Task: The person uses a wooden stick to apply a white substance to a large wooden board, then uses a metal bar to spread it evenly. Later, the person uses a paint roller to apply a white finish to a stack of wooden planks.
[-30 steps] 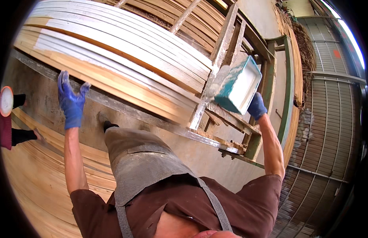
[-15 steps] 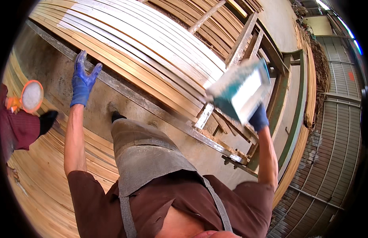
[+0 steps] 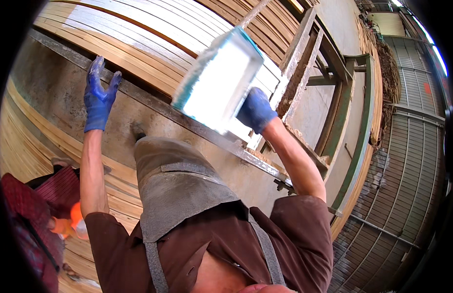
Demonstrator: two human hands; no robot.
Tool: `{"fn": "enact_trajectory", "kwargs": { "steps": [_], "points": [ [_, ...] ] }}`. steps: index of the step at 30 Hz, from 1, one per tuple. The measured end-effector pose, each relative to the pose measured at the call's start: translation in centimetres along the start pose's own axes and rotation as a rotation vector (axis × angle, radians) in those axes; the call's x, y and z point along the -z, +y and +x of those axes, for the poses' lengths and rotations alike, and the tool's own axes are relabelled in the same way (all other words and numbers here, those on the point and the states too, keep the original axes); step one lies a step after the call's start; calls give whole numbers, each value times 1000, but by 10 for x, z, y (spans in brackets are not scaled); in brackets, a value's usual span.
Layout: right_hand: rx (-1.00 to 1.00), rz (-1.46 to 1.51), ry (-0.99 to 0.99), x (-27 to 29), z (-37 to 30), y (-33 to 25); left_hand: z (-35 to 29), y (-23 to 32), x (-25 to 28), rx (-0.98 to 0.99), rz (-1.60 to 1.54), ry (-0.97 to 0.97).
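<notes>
Above the wooden strips [image 3: 120, 52], the right hand [image 3: 257, 110] grips a teal box [image 3: 219, 78], white inside, by its right side; the left hand [image 3: 99, 99] spreads thumb and fingers wide beside the metal rail [image 3: 149, 100].

The strips [image 3: 121, 49] allow passage left of the obstructing teal tub [image 3: 220, 80].

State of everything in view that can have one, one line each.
Left hand: open, near metal rail, contact unclear
Right hand: holding teal container
Teal container: over boards, white inside, blurred
Boards: partly white, partly bare wood
Metal rail: white-marked toward right end
Apron: worn, pale marks
</notes>
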State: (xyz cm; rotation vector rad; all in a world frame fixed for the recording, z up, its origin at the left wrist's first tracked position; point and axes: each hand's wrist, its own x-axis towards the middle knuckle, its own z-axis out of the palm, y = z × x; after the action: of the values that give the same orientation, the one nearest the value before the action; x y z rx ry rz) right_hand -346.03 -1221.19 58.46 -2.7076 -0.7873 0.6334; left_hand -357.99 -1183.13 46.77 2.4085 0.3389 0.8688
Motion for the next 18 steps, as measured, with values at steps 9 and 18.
{"fn": "enact_trajectory", "kwargs": {
  "steps": [9,18],
  "points": [
    [-288,883,137,-27,-171,165,12,4,-13,236,-257,81],
    [26,98,156,-3,-169,147,-5,14,-2,120,-13,120]
  ]
}}
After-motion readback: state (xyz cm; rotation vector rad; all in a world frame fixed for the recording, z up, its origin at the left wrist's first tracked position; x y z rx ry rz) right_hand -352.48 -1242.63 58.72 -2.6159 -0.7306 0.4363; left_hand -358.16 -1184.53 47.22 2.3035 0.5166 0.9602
